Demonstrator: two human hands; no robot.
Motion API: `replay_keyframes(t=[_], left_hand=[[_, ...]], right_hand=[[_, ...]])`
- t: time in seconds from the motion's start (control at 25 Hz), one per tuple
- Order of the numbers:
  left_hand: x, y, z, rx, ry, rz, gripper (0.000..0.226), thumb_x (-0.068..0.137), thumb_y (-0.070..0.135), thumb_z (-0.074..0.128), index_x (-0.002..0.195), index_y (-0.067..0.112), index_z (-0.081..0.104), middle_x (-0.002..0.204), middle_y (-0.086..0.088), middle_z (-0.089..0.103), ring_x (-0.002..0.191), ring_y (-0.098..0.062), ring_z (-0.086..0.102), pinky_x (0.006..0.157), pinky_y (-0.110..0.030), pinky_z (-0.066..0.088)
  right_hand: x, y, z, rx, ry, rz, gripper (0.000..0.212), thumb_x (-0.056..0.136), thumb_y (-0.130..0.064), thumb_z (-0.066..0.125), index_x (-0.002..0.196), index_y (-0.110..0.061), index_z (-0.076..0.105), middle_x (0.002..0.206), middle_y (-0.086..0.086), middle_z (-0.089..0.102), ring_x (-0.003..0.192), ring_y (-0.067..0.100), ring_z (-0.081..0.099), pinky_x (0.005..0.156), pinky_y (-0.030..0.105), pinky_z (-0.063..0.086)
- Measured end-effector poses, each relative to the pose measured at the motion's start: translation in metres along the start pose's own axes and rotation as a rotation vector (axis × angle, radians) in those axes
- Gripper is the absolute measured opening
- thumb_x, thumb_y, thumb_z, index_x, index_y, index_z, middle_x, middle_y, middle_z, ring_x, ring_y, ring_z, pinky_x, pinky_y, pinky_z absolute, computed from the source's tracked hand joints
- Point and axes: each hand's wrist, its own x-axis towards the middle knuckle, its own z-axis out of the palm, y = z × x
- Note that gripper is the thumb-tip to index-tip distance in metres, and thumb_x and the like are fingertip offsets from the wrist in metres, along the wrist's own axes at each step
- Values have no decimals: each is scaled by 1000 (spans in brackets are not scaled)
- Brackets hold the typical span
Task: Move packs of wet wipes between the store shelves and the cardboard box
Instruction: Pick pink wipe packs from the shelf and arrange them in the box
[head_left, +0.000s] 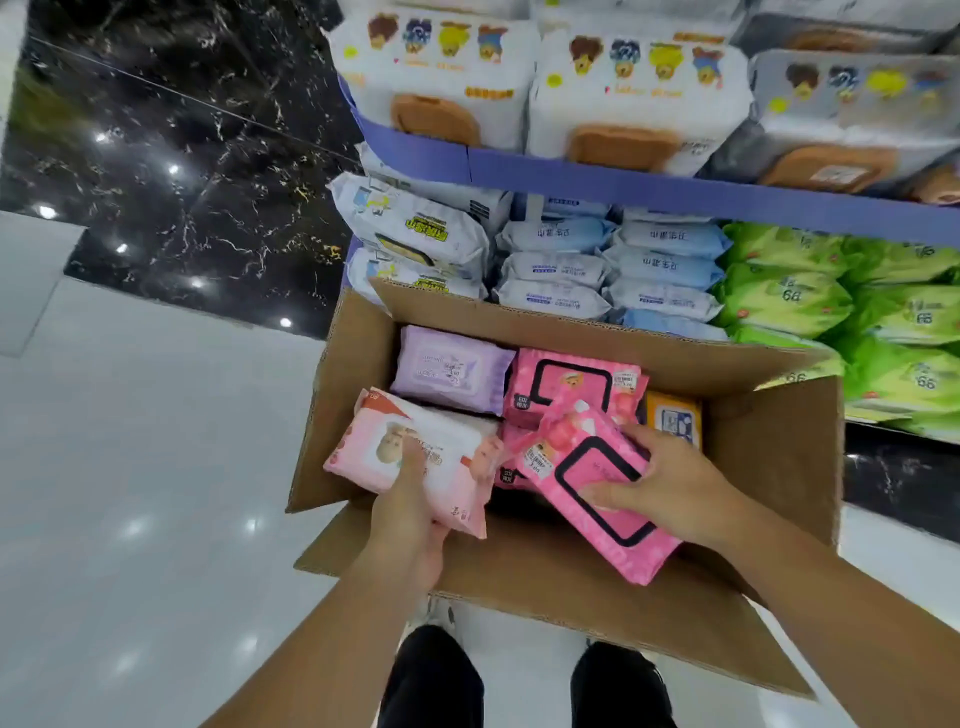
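Two packs are in hand over the cardboard box. Left hand fingers pinch a pale pink pack at the box's left wall; right hand fingers clamp a bright pink pack, tilted above its near flap. Whether they go out or in I cannot tell; next, lift clear toward the shelves beyond the box. Both are soft, glossy, price-stickered.

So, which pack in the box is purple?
The lilac pack lying flat in the far left corner of the cardboard box; the others there are pink or orange.
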Motion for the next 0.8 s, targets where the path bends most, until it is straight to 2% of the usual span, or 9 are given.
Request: replay_keyframes(t=[0.08, 0.2, 0.4, 0.48, 0.56, 0.64, 0.68, 0.72, 0.8], left_hand=[[36, -7, -7, -2, 25, -12, 24, 102, 48, 51, 118, 32, 59, 110, 1, 78, 105, -20, 73, 104, -53, 50], [70, -24, -6, 5, 35, -46, 33, 99, 52, 53, 121, 29, 61, 109, 1, 78, 105, -21, 72, 99, -53, 53], [99, -32, 2, -37, -5, -63, 44, 98, 55, 52, 128, 24, 62, 112, -2, 78, 106, -24, 74, 101, -53, 53], [105, -31, 6, -48, -18, -57, 44, 98, 56, 51, 129, 26, 61, 112, -2, 78, 105, -23, 74, 100, -53, 53], [107, -29, 13, -66, 3, -69, 41, 98, 55, 53, 128, 28, 61, 108, -1, 79, 102, -24, 75, 98, -54, 55], [106, -29, 19, -56, 15, -77, 39, 97, 55, 55, 128, 31, 59, 106, 0, 79, 100, -23, 76, 96, -54, 56], [105, -29, 21, -41, 10, -73, 39, 97, 55, 55, 128, 32, 58, 106, 1, 79, 100, -23, 76, 97, -53, 56], [105, -30, 21, -29, 4, -70, 38, 97, 56, 54, 128, 33, 58, 106, 1, 79, 100, -22, 76, 98, -53, 55], [104, -30, 19, 7, 5, -82, 35, 97, 57, 54, 123, 34, 59, 103, 2, 79, 102, -23, 75, 99, -52, 54]], right_hand=[[31, 6, 14, -77, -9, -9, 107, 60, -55, 89, 148, -20, 42, 134, -12, 55, 118, 13, 58, 102, 33, 48], [63, 12, 30, -214, -76, -79, 87, 66, -53, 86, 140, -25, 49, 120, -18, 56, 109, 8, 56, 96, 27, 49], [82, 15, 42, -357, -116, -158, 72, 77, -53, 77, 139, -32, 48, 131, -16, 55, 120, 10, 55, 96, 27, 47], [79, 18, 44, -553, -30, -190, 71, 78, -64, 69, 138, -32, 48, 134, -14, 56, 122, 13, 55, 96, 32, 49], [68, 22, 47, -727, 221, -174, 76, 76, -72, 65, 136, -28, 52, 132, -10, 57, 121, 15, 55, 95, 35, 49], [53, 32, 62, -579, 543, -71, 87, 67, -70, 74, 136, -21, 52, 132, -2, 51, 121, 19, 51, 98, 39, 48], [48, 37, 72, -374, 654, 50, 96, 62, -66, 81, 138, -19, 47, 134, 1, 47, 124, 21, 48, 100, 41, 47], [45, 38, 81, -80, 688, 185, 100, 59, -60, 86, 139, -18, 43, 135, 2, 46, 124, 21, 47, 98, 40, 48], [51, 40, 99, 497, 603, 338, 84, 62, -51, 89, 131, -22, 51, 123, -4, 62, 110, 14, 61, 81, 31, 54]])
